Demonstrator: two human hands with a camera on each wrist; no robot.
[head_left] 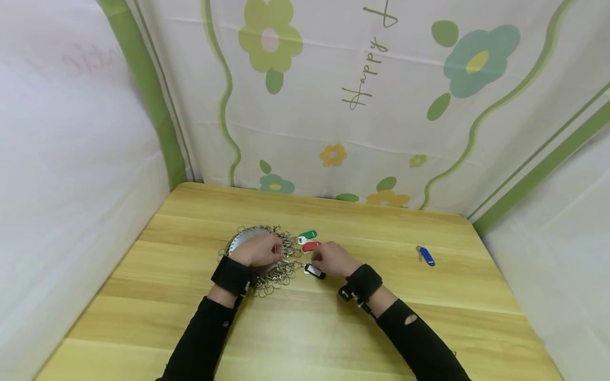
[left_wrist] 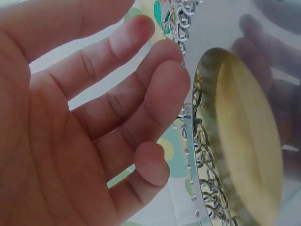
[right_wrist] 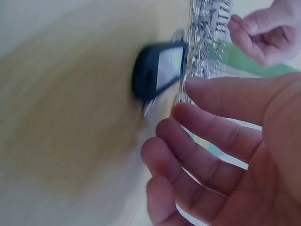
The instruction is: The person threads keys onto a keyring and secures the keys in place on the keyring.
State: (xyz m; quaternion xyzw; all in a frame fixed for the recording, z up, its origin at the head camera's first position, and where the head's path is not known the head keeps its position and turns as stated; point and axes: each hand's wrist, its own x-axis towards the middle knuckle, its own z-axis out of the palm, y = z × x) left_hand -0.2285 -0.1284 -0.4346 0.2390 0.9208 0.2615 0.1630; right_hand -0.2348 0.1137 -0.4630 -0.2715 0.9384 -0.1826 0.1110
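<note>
A round silver metal disc (head_left: 244, 238) lies on the table, its rim hung with many small clasps and rings (head_left: 270, 283). Above the disc my left hand (head_left: 259, 250) hovers, fingers loosely bent and nothing in them. To the right of the rim, my right hand (head_left: 335, 259) is beside a black key tag (right_wrist: 141, 70) with a white label. Its thumb and fingers are bent and apart in the right wrist view, holding nothing visible. A red key tag (head_left: 311, 246) lies by its fingertips, partly covered. Beyond is a green key tag (head_left: 308, 234).
A blue key tag (head_left: 427, 256) with a key lies apart on the right of the wooden table (head_left: 357, 328). White cloth with printed flowers (head_left: 305, 121) hangs behind the table, and more cloth stands on both sides.
</note>
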